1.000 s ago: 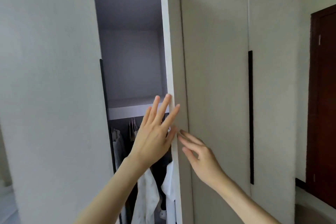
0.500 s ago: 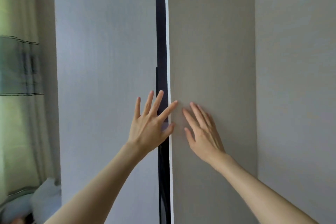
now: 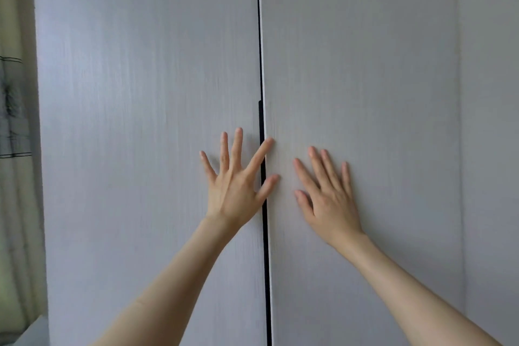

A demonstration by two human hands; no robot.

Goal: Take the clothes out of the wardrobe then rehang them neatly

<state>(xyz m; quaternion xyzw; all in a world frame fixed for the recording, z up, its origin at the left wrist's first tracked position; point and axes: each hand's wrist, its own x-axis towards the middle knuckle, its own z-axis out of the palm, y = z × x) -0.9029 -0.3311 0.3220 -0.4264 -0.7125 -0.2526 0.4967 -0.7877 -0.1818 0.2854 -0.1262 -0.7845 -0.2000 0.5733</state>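
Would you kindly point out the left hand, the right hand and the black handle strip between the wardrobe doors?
left hand (image 3: 234, 187), head view, back of the hand.
right hand (image 3: 331, 196), head view, back of the hand.
black handle strip (image 3: 261, 121), head view, upper stretch.

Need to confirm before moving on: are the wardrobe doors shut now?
Nearly shut: a thin dark gap remains between the left door and right door. Both hands press flat.

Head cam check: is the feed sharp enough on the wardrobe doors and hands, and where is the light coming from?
Head view: left hand and right hand are sharp, flat on the wardrobe doors; soft daylight from the left by the curtain, the left door bluish, faint shadows under the fingers; no glare; the dark gap between the doors bows slightly with wide-angle distortion.
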